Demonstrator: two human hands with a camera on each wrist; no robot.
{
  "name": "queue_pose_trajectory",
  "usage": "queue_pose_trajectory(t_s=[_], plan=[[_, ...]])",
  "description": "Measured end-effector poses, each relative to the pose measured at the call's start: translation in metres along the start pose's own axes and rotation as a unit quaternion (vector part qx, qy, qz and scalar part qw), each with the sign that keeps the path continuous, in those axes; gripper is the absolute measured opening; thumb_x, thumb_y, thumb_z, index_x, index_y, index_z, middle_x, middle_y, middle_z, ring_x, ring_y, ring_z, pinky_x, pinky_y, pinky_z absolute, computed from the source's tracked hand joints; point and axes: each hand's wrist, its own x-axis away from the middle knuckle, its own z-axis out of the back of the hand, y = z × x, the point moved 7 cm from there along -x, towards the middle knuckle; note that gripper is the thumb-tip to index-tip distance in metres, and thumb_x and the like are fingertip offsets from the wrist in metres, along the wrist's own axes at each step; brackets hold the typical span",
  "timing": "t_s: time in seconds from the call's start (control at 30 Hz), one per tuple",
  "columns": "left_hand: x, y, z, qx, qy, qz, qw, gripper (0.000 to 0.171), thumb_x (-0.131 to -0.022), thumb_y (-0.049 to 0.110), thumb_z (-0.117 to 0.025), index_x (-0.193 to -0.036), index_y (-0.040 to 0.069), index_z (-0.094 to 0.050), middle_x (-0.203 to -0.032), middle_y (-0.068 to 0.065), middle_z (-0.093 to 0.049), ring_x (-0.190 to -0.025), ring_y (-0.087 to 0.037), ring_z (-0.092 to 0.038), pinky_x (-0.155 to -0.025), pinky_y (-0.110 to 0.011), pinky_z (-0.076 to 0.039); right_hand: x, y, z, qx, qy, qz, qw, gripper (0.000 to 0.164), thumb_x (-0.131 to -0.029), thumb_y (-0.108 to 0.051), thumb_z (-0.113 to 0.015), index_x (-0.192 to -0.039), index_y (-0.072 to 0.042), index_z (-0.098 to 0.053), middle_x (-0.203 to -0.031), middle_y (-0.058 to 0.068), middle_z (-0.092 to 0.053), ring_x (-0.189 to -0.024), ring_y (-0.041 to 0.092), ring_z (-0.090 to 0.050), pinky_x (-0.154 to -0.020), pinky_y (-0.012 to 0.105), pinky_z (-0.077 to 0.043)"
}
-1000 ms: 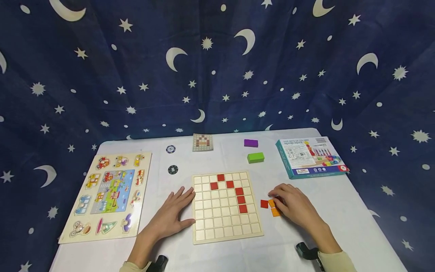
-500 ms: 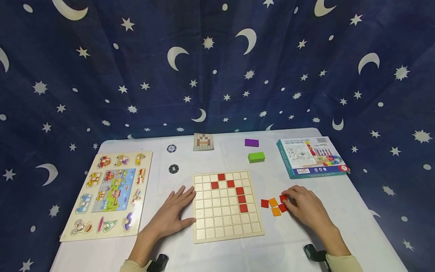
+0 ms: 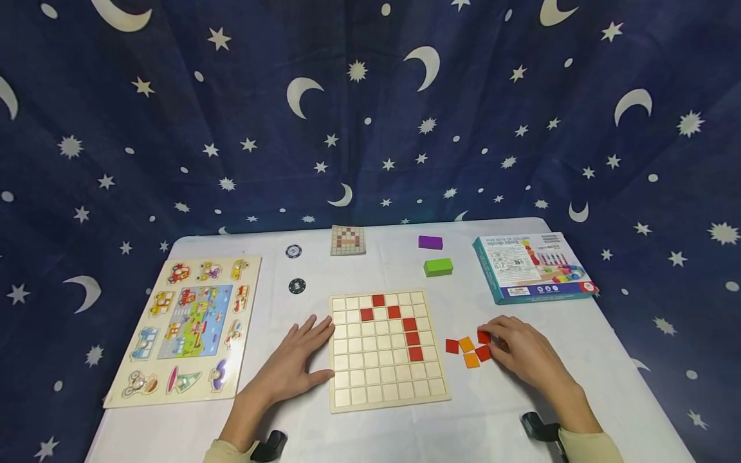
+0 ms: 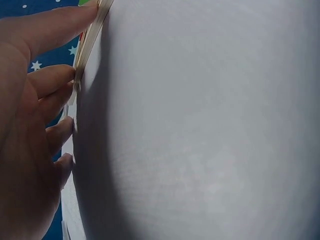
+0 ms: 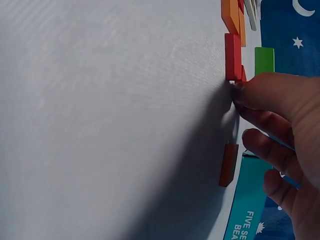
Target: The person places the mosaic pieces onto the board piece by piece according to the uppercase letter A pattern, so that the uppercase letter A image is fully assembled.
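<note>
Compared with the frame a second earlier, the right hand (image 3: 521,350) had moved rightward off the orange tiles (image 3: 466,345), and two red tiles showed beside it. Its thumb and forefinger were nearly closed at the upper red tile (image 3: 482,337); whether they gripped it could not be told. The lower red tile (image 3: 482,353) lay just below, the third red tile (image 3: 452,346) left of the orange pair, all on the table (image 3: 509,415) right of the board (image 3: 373,379). The right wrist view showed a dark tile (image 5: 229,165) below the fingers. The left hand (image 3: 295,368), fingers extended and thumb spread, held nothing and touched the board's left edge. Six red tiles sat in the board's cells. The green block (image 3: 438,267) and purple block (image 3: 430,242) stood beyond the board, the box (image 3: 515,270) to their right.
</note>
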Motion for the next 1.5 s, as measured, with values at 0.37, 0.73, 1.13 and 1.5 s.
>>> queue_pose_trajectory(t_s=[0.37,0.73,1.13,1.5], plan=[[-0.001,0.002,0.001,-0.002,0.002,-0.005,1.0,0.088,-0.088,0.039,-0.083,-0.162,0.012,-0.046,-0.173,-0.002,-0.039,-0.166,-0.035,-0.027,-0.135,-0.062,-0.021,-0.014,-0.015,0.007,0.004,0.034,0.015,0.999,0.037,-0.087,-0.018,-0.086,-0.122,-0.012,-0.078,-0.114,0.006,-0.075,-0.099,0.024,-0.066,-0.094,0.054,-0.061],[-0.001,0.003,0.002,-0.007,0.007,-0.008,0.9999,0.086,-0.088,0.042,-0.083,-0.161,0.011,-0.049,-0.172,-0.003,-0.043,-0.164,-0.038,-0.03,-0.134,-0.062,-0.023,-0.047,-0.086,0.002,0.001,0.043,0.1,0.994,0.036,-0.089,-0.025,-0.087,-0.123,-0.016,-0.078,-0.118,0.001,-0.076,-0.108,0.02,-0.07,-0.092,0.043,-0.061],[0.002,0.003,0.004,-0.017,0.011,-0.005,0.9998,0.086,-0.087,0.042,-0.084,-0.16,0.011,-0.05,-0.171,-0.004,-0.045,-0.163,-0.038,-0.033,-0.132,-0.065,-0.026,-0.076,-0.187,-0.019,-0.013,0.052,0.221,0.974,0.028,-0.096,-0.024,-0.077,-0.123,-0.019,-0.078,-0.116,-0.005,-0.075,-0.106,0.014,-0.07,-0.093,0.035,-0.058],[-0.001,0.004,0.004,-0.025,0.003,-0.013,0.9996,0.083,-0.09,0.045,-0.081,-0.16,0.012,-0.05,-0.171,-0.004,-0.044,-0.162,-0.039,-0.034,-0.131,-0.067,-0.028,-0.093,-0.227,-0.047,0.003,-0.01,0.249,0.968,0.027,-0.102,-0.029,-0.073,-0.126,-0.019,-0.077,-0.121,-0.004,-0.073,-0.115,0.015,-0.069,-0.103,0.037,-0.057]])
